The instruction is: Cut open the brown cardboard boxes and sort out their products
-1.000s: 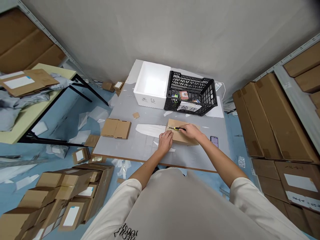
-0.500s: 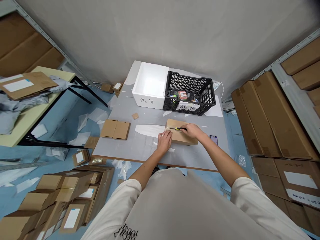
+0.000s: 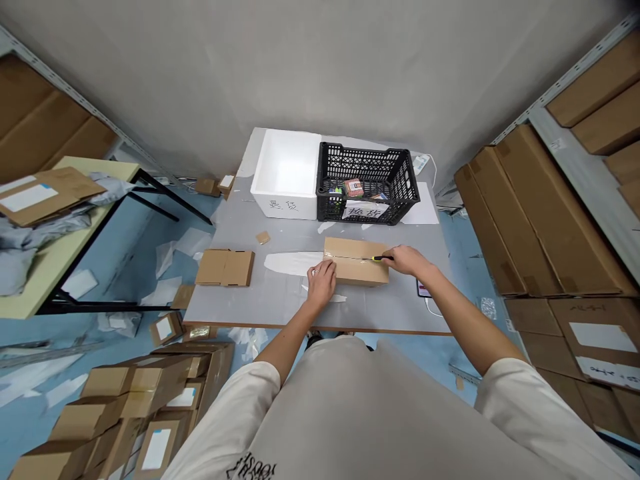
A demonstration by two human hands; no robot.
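Note:
A closed cardboard box (image 3: 356,270) lies on the grey table, with a seam running along its top. My left hand (image 3: 321,279) grips the box's left end, its fingers bent over the edge. In my right hand (image 3: 404,259) is a utility knife (image 3: 377,258) with a black and yellow handle. Its blade points left along the seam, near the right part of the lid. Beneath and left of the box there is a white patch (image 3: 290,263) on the tabletop.
Behind the box stand a white foam box (image 3: 285,205) and a black plastic crate (image 3: 367,207) with small packages inside. A flat cardboard box (image 3: 225,268) lies to the left. A phone (image 3: 423,289) with a cable lies under my right forearm. Stacked cartons (image 3: 510,220) flank the table.
The knife in my right hand has moved right along the seam, from near the box's left end toward its right end. My left hand stays at the left end.

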